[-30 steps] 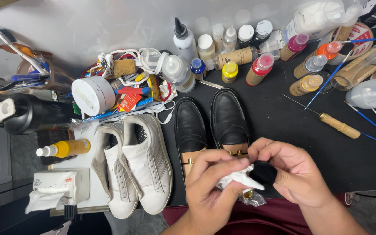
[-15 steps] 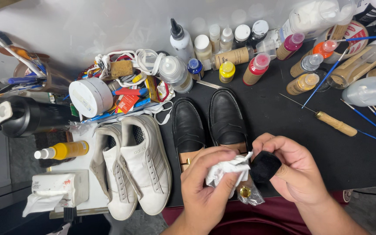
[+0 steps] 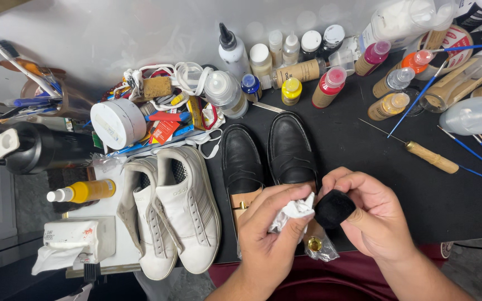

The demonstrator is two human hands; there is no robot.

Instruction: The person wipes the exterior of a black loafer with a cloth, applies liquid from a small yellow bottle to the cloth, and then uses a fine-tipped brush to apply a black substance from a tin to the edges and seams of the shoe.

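Nearest the camera, left hand (image 3: 271,234) curled shut around a crumpled white cloth (image 3: 292,212), fingers folded over it, cloth poking out toward the thumb side. Just beside it, right hand (image 3: 372,220) pinching a small black pad (image 3: 335,208) between thumb and bent fingers, the rest of the hand loosely closed. Cloth and pad nearly touching, both held above the near edge of the black mat (image 3: 447,189). Directly beneath the hands, a small brass-coloured cap (image 3: 314,243) lying on a scrap of clear plastic wrap (image 3: 324,253).

Just beyond the hands, a pair of black leather loafers (image 3: 266,153) side by side, toes pointing away, wooden shoe trees showing at the heels. To the left, a pair of white sneakers (image 3: 174,206), laces in, resting on a pale surface next to the mat. Left of those, a yellow bottle (image 3: 85,191) lying on its side, a white tissue pack (image 3: 71,237) nearer, and a black flask (image 3: 40,147) farther.

On the right of the mat, a wooden-handled awl (image 3: 428,156) lying diagonally, with thin blue-handled brushes (image 3: 475,153) close by.

Farther back, a round white tub (image 3: 117,121) among a tangle of white laces (image 3: 174,75) and small tools. Along the back, a row of small bottles (image 3: 308,61) with white, blue, yellow, red and pink caps.
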